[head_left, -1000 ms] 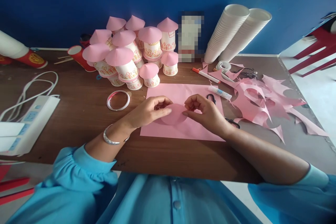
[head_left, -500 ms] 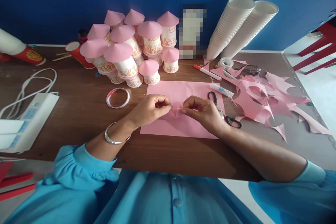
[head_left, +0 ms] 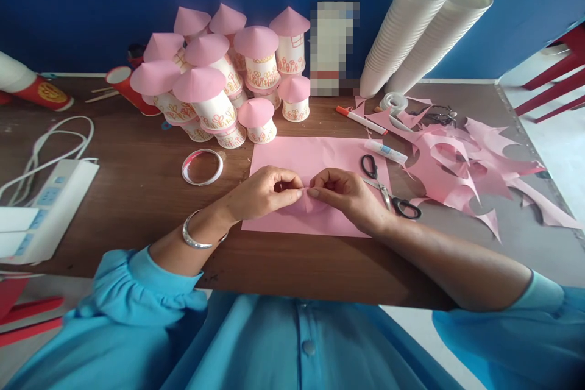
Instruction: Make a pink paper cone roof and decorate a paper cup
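Between my two hands is a small piece of pink paper, hard to tell apart from the pink sheet lying flat beneath it. My left hand pinches the piece from the left, thumb against forefinger. From the right, my right hand pinches it too, and the fingertips of both hands almost meet. Its lower part spreads out below my thumbs, and its outline is partly hidden. Black-handled scissors lie beside my right hand on the sheet's right edge. A roll of tape rests left of the sheet.
Several paper cups with pink cone roofs stand at the back left. Two tall stacks of white cups lean against the blue wall. Pink paper scraps, a marker and a glue stick lie right. A power strip sits left.
My hands have come closer together, their fingertips now nearly touching over the small pink paper piece. The whole view has shifted slightly.
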{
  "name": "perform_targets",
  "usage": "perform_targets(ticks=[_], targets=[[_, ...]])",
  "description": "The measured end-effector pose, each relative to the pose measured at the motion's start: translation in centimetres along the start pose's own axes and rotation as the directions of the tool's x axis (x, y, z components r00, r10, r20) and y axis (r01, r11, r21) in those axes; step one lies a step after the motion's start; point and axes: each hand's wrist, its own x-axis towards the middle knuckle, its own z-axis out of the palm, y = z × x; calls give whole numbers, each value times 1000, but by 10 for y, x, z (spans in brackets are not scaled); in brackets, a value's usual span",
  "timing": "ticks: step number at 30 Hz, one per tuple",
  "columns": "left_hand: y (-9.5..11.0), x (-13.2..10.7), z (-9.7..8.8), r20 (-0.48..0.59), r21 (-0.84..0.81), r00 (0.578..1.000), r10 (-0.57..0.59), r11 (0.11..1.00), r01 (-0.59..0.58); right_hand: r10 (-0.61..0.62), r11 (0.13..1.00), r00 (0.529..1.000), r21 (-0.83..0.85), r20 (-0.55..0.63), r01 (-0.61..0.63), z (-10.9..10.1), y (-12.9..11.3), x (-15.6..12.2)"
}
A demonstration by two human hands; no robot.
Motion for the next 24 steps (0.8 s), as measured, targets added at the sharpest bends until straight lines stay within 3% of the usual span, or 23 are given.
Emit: perform_targets(ticks=[13, 24], targets=[[-1, 0, -1, 55, -35, 998, 39, 999, -37, 10, 1000, 1000, 20, 4, -10, 0, 0, -1], [0, 0, 2, 38, -20, 997, 65, 998, -64, 15, 1000, 1000, 6, 3, -15, 0, 1, -2]])
